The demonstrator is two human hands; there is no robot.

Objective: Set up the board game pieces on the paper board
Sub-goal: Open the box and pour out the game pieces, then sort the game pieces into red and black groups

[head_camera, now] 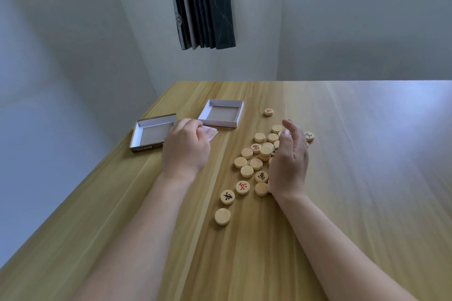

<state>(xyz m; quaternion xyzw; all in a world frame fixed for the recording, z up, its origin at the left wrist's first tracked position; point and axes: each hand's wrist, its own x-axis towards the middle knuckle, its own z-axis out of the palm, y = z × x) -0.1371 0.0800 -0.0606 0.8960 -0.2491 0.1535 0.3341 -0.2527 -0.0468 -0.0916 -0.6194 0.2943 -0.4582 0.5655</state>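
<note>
Several round wooden game pieces [247,171] lie scattered on the wooden table [367,178], some showing red or black characters, most blank side up. My right hand [289,161] stands on its edge against the right side of the pile, fingers open and together. My left hand [184,148] is closed on a folded white paper board [210,132] with red lines, just left of the pile. One piece [268,112] lies apart farther back.
Two open, empty cardboard box halves sit beyond my hands: one [152,133] at the left table edge, one [221,113] farther back. The table's left edge runs diagonally near the left box. A dark curtain hangs on the wall behind.
</note>
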